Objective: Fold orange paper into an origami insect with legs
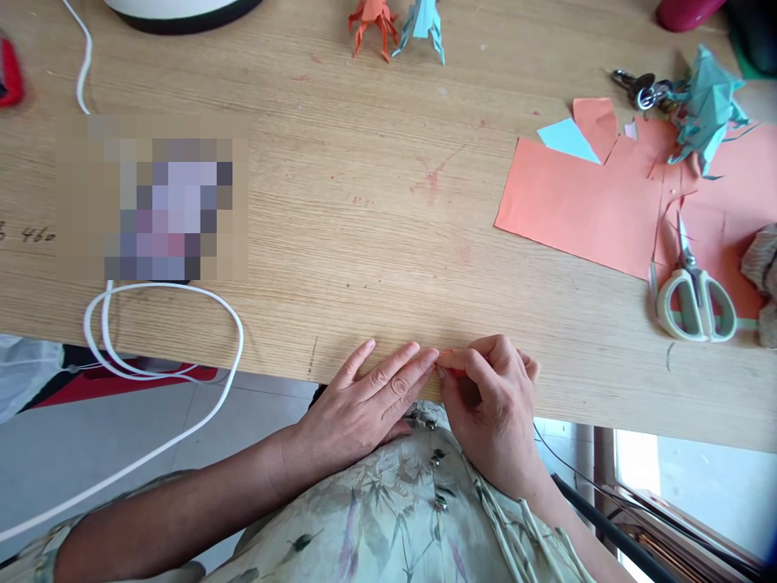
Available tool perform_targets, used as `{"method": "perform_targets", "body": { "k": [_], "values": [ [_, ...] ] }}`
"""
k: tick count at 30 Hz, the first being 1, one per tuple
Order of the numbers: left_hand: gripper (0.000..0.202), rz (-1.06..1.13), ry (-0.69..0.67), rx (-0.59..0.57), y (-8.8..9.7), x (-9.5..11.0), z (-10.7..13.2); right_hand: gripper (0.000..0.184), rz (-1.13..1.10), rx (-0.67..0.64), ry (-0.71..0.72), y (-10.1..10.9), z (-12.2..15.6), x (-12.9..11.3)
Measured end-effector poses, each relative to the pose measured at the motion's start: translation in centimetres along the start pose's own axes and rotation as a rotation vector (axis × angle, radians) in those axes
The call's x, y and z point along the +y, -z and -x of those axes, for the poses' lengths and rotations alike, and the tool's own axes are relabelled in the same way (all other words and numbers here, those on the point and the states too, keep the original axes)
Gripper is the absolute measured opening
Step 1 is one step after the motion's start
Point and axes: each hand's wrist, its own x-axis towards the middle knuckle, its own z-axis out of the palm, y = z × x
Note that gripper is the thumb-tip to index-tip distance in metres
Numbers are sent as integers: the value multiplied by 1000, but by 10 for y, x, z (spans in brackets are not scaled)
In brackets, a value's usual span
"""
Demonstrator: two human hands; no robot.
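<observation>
My left hand [367,401] lies flat at the near edge of the wooden table [364,219], fingers stretched out, fingertips pressing on a small orange paper piece [447,356]. Only a sliver of that paper shows between the two hands. My right hand [491,397] is curled beside it, thumb and fingers pinched on the same orange piece. The two hands touch at the fingertips.
Orange paper sheets [583,206] lie at the right with scissors [692,295] on them, a teal origami figure [707,105], keys [640,87] and a light blue scrap [567,139]. Orange origami [371,23] and blue origami [423,24] stand at the far edge. A white cable [163,332] loops off the left front edge.
</observation>
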Motion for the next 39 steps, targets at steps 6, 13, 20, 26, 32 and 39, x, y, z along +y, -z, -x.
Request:
{"method": "perform_targets", "body": {
  "k": [6, 13, 20, 26, 32, 39],
  "values": [
    [63, 12, 22, -36, 1, 2, -2, 17, -4, 0, 9, -1, 0, 1],
    [60, 28, 44, 1, -2, 5, -2, 18, -39, -26, 58, 5, 3, 7],
    [57, 22, 61, 33, -4, 7, -1, 32, -192, -32, 238, 19, 14, 29],
    [56, 23, 72, 37, -4, 8, -2, 43, -54, -91, 439, 21, 21, 47],
    [56, -2, 76, 48, -6, 9, -3, 35, 18, -95, 498, 20, 22, 50],
    [57, -46, 79, 56, -8, 10, -2, 36, 30, -54, 518, 18, 22, 47]
  ]
}}
